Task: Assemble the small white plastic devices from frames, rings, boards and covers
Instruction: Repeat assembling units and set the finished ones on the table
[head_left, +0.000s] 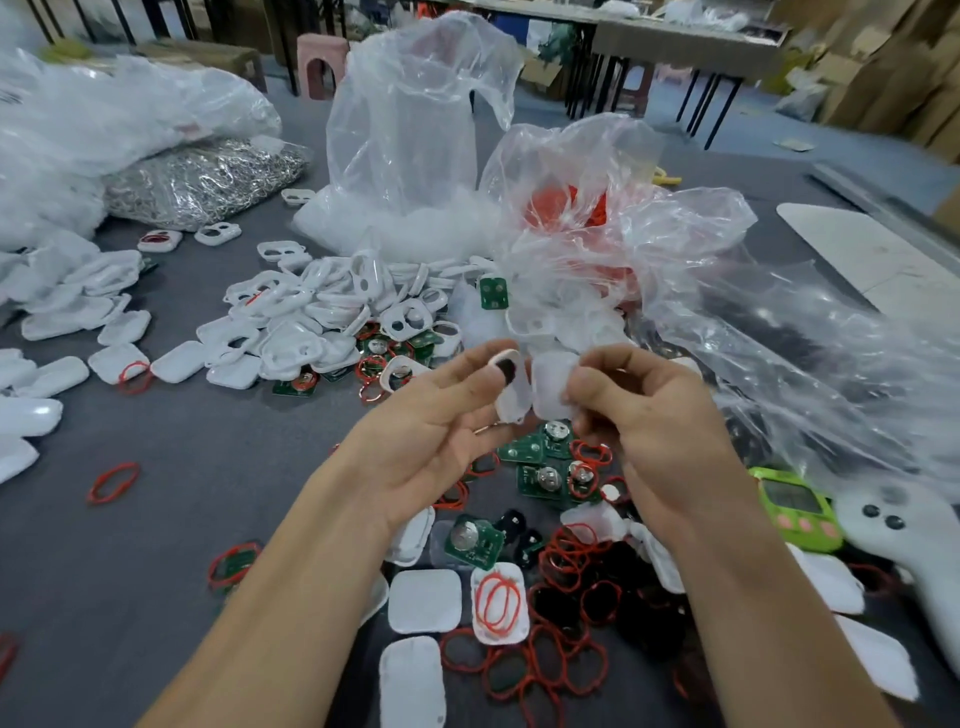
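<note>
A grey felt-covered table (182, 467) in a storeroom of cardboard boxes is strewn with parts, with slack clear plastic bags (410, 130) heaped beyond the hands. Over its middle the left hand (441, 431) pinches a small white frame (511, 402) between thumb and curled fingers, and the right hand (660, 415) pinches a translucent white cover (550, 387) just beside it. The two pieces touch or nearly touch at their inner edges (which edge leads I cannot tell).

The step looks like mating cover to frame. To do it well, I would:

- square the rounded corners before pressing, since a skewed start likely jams the fit;
- move the thumbs out to the rims so no fingertip sits in the seam;
- press evenly round the edge, not at one corner;
- check that a ring and board are seated inside first, as the fingers hide the interior.

Directly beneath the grip lie green boards (540, 478) with coin cells. Nearer the person than these lie loose red rings (571, 561) and flat white covers (423, 600). A pile of spare frames (291, 317) sits beyond and to the left of the grip.
</note>
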